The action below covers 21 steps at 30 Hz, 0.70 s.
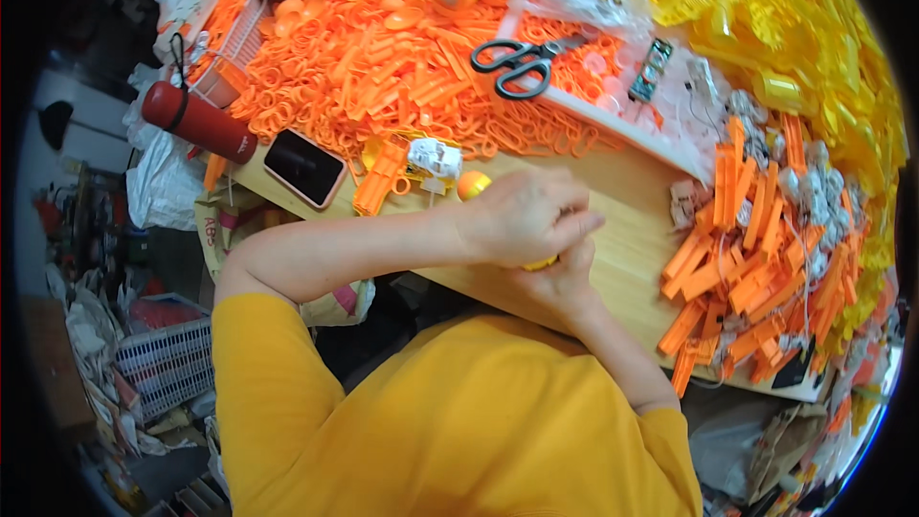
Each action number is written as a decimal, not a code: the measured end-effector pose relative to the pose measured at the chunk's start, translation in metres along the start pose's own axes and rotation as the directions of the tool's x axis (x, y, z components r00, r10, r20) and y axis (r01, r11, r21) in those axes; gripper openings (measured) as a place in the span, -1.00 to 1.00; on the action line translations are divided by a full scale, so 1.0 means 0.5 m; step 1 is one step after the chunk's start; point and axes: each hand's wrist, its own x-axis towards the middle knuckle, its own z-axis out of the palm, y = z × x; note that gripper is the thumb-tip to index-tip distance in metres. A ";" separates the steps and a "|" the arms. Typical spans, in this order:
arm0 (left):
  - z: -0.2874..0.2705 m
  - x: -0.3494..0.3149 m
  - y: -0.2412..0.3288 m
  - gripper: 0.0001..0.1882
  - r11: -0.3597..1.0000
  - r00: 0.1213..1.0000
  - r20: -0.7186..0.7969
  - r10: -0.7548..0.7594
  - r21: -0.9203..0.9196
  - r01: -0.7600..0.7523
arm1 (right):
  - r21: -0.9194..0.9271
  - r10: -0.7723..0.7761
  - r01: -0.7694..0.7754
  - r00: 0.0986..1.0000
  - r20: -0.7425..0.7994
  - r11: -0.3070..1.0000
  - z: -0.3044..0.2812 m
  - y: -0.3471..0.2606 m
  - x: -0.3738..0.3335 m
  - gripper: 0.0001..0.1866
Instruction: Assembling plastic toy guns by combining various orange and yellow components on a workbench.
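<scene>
My left hand (536,213) reaches across from the left, its fingers curled over my right hand in front of my chest. My right hand (567,278) is closed just below it. A sliver of a yellow plastic part (541,263) shows between the two hands; most of it is hidden by my fingers. Beside my left wrist, a rounded orange-and-yellow piece (472,185) shows; I cannot tell whether it belongs to the same part. Left of that, an orange plastic handle-shaped piece (381,177) lies on the table next to a white-and-yellow assembly (433,160).
Orange plastic parts (383,57) heap up at the back, with black-handled scissors (517,67) on a white tray's (622,129) edge. A phone (304,168) and red bottle (198,122) lie left. Orange pieces with wires (756,249) pile up right, yellow parts (756,19) behind.
</scene>
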 end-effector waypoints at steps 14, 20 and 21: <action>-0.022 -0.026 -0.019 -0.82 0.999 0.997 0.058 0.051 -0.014 -0.050 | -0.107 -0.089 0.090 0.996 0.013 0.990 0.022 0.023 -0.003 -0.43; -0.109 0.021 -0.106 -0.86 0.990 0.927 -0.355 0.117 0.121 -0.079 | -0.081 0.084 -0.092 0.992 -0.095 0.992 0.009 0.020 0.020 -0.35; -0.164 0.027 -0.118 -0.87 0.986 0.872 -0.463 -0.161 -0.045 0.158 | 0.000 0.148 -0.149 0.983 -0.111 0.989 0.001 0.013 0.021 -0.40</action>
